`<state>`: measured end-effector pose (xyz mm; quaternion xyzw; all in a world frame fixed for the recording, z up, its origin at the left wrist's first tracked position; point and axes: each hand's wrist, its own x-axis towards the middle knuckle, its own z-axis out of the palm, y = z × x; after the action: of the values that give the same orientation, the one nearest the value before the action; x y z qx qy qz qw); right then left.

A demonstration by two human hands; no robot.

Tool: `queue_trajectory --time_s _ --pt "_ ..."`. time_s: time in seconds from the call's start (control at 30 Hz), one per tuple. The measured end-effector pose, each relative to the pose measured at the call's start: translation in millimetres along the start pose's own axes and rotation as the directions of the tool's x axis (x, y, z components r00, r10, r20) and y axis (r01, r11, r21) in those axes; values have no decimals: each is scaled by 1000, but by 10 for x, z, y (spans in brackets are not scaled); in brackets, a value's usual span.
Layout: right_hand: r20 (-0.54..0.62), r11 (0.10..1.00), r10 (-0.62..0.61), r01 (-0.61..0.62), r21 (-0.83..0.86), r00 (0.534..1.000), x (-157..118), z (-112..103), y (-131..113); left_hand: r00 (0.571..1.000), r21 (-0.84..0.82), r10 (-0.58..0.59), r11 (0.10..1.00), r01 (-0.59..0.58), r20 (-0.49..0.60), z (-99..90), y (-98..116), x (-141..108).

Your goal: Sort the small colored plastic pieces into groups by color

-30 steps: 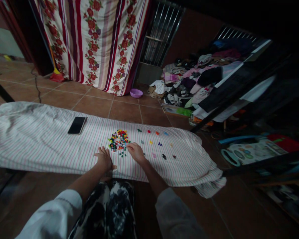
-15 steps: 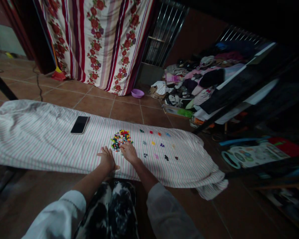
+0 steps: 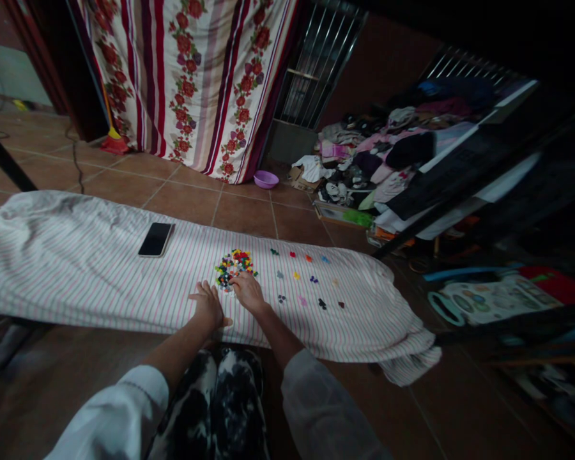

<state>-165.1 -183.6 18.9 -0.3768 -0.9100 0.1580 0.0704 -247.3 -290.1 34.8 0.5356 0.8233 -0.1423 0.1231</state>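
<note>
A pile of small mixed-colour pieces point(image 3: 239, 260), too small to name by kind, lies on a striped cloth point(image 3: 110, 275). My right hand point(image 3: 249, 292) is at the pile's near right edge, its fingers bent and pressed together among the pieces; what they pinch is hidden. My left hand point(image 3: 207, 308) rests on the cloth just left of and nearer than the pile, with its fingers spread and nothing in it. To the right, little single-colour groups sit in rows, among them a yellow group point(image 3: 296, 275), a black group point(image 3: 322, 303) and a pink group point(image 3: 302, 300).
A phone point(image 3: 156, 239) lies on the cloth to the left. Beyond, on the tiled floor, are a purple basin point(image 3: 266, 179), a red broom point(image 3: 115, 143) and a floral curtain point(image 3: 206, 83). A heap of clothes point(image 3: 364, 160) stands at the back right.
The view has shifted very slightly. Both hands stay almost in place, the right one still at the pile's edge.
</note>
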Motion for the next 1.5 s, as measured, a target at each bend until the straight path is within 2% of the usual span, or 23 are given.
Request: queue_trajectory --time_s 0.3,0.6,0.93,1.27,1.5 --pt "-73 999 27 -24 30 997 26 5 84 1000 14 13 1000 -13 16 -56 -2 -34" --pt "-112 999 54 -54 0 992 176 -5 15 1000 32 13 999 -13 -3 -11 -10 -14" --pt "-47 996 48 -51 -80 998 265 10 -116 1000 111 10 994 -12 19 -23 10 -7" --pt "30 987 137 -134 -93 990 275 -48 -114 1000 100 21 995 -22 13 -53 3 -39" --pt "41 985 92 -84 -152 995 310 -39 -105 1000 123 17 992 -19 14 -37 3 -26"
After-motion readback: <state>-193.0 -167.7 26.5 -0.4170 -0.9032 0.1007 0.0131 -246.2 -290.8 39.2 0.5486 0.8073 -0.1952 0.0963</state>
